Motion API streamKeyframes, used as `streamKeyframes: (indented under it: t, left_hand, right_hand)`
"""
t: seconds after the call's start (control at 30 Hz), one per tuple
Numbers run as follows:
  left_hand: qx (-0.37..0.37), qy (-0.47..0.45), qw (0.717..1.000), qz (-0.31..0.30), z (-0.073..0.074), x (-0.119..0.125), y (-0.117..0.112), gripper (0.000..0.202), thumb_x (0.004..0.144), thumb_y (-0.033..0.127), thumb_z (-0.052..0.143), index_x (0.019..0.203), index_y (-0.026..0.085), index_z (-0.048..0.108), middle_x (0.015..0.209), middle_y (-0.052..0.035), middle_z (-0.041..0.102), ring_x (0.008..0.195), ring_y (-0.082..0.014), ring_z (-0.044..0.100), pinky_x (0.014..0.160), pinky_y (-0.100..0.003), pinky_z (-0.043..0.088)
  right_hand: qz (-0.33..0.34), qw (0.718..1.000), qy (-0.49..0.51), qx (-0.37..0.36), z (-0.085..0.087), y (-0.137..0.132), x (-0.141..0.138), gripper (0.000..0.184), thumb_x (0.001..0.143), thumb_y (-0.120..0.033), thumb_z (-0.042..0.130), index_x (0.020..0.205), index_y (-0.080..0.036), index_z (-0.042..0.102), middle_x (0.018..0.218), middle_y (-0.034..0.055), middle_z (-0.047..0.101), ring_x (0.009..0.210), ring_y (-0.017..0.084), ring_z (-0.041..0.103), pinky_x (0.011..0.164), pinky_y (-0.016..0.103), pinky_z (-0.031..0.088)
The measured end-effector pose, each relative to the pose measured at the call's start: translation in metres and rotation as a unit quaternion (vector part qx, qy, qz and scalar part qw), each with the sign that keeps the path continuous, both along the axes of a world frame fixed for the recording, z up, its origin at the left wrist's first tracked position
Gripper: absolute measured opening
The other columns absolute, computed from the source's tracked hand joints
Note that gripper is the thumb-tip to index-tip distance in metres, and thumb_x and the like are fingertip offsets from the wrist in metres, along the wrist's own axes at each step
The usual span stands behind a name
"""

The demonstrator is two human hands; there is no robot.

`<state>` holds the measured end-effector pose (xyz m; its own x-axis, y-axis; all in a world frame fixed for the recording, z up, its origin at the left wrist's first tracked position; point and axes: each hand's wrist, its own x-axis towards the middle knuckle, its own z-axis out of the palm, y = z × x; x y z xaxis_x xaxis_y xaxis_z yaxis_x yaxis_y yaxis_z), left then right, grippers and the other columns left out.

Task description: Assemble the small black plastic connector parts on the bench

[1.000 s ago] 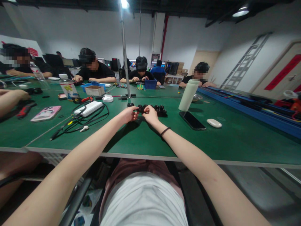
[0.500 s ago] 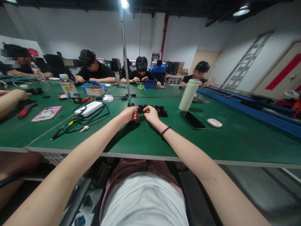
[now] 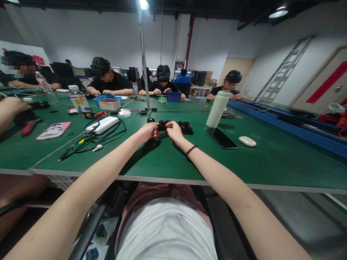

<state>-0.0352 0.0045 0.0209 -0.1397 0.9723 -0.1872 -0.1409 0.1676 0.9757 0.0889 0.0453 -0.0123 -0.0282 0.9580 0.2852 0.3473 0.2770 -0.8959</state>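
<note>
A row of black pieces with round knobs (image 3: 185, 127) lies on the green table in front of me; what kind of part it is I cannot make out. At its left end, my left hand (image 3: 149, 131) is closed, fingertips gripping the black pieces. My right hand (image 3: 175, 130) bends over the middle of the row, thumb and fingers pinched on it. Both hands hide part of the row, and only a small gap separates them. A dark hair tie (image 3: 191, 150) circles my right wrist.
Right of my hands are a pale green bottle (image 3: 217, 109), a black phone (image 3: 222, 138) and a white case (image 3: 247, 141). To the left lie a white power bank (image 3: 102, 125), a black cable (image 3: 73, 150), an earbud (image 3: 97, 147) and a pink phone (image 3: 54, 130). Co-workers sit across the table.
My right hand has shifted very slightly to the right along the black row. My left hand has barely moved. At the far left, a co-worker's hand has drawn back to the left.
</note>
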Motion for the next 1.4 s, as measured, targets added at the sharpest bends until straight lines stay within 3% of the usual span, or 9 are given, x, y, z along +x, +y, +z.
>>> streamKeyframes:
  t: [0.2,0.33,0.57,0.7,1.07,1.4]
  left_hand:
    - [0.001,0.011,1.000,0.002,-0.002,-0.002,0.002,0.038,0.068,-0.005,0.046,0.093,0.014,0.067,0.050,0.0021,0.052,0.043,-0.0089,0.051,0.048,-0.018,0.047]
    - [0.001,0.018,1.000,0.004,-0.002,-0.003,0.003,0.044,0.064,-0.006,0.046,0.094,0.016,0.069,0.057,0.0002,0.059,0.046,-0.0101,0.054,0.050,-0.021,0.049]
    - [0.000,0.031,0.999,0.020,-0.003,-0.004,0.004,0.037,0.070,-0.002,0.048,0.093,0.017,0.070,0.064,-0.0012,0.063,0.048,-0.0102,0.054,0.051,-0.022,0.047]
    - [0.007,0.037,0.999,0.030,-0.003,-0.005,0.004,0.032,0.074,0.001,0.049,0.093,0.017,0.070,0.069,-0.0021,0.065,0.047,-0.0095,0.053,0.048,-0.021,0.043]
    - [0.011,0.044,0.998,0.036,-0.005,-0.007,0.008,0.027,0.074,0.004,0.052,0.087,0.019,0.070,0.070,-0.0016,0.064,0.051,-0.0112,0.056,0.049,-0.023,0.044]
    - [-0.005,0.016,0.999,0.044,-0.002,-0.005,0.006,0.012,0.079,0.011,0.057,0.081,0.018,0.067,0.066,-0.0004,0.061,0.050,-0.0121,0.054,0.047,-0.023,0.042]
  right_hand:
    - [0.008,0.999,0.048,-0.007,-0.004,0.005,-0.001,0.017,0.075,-0.006,0.047,0.085,-0.020,0.051,0.093,0.0018,0.064,0.089,0.013,0.062,0.090,0.035,0.051]
    - [-0.004,0.997,0.076,-0.005,-0.004,0.006,-0.002,0.021,0.074,-0.008,0.054,0.090,-0.019,0.050,0.093,0.0016,0.064,0.087,0.012,0.064,0.088,0.033,0.052]
    - [0.014,0.982,0.146,-0.118,0.003,-0.006,-0.008,0.029,0.071,0.000,0.055,0.093,-0.018,0.048,0.075,-0.0017,0.061,0.056,0.010,0.061,0.065,0.028,0.056]
    - [0.047,0.976,0.155,-0.148,0.006,-0.016,-0.012,0.035,0.070,0.005,0.054,0.097,-0.017,0.047,0.065,-0.0045,0.057,0.051,0.010,0.061,0.055,0.023,0.053]
    - [0.065,0.974,0.148,-0.160,0.010,-0.023,-0.016,0.032,0.073,0.005,0.054,0.098,-0.016,0.051,0.063,-0.0041,0.058,0.048,0.009,0.060,0.051,0.020,0.050]
    - [0.062,0.979,0.126,-0.149,0.009,-0.022,-0.015,0.029,0.075,0.004,0.052,0.096,-0.015,0.053,0.066,-0.0034,0.059,0.050,0.010,0.061,0.057,0.023,0.054]
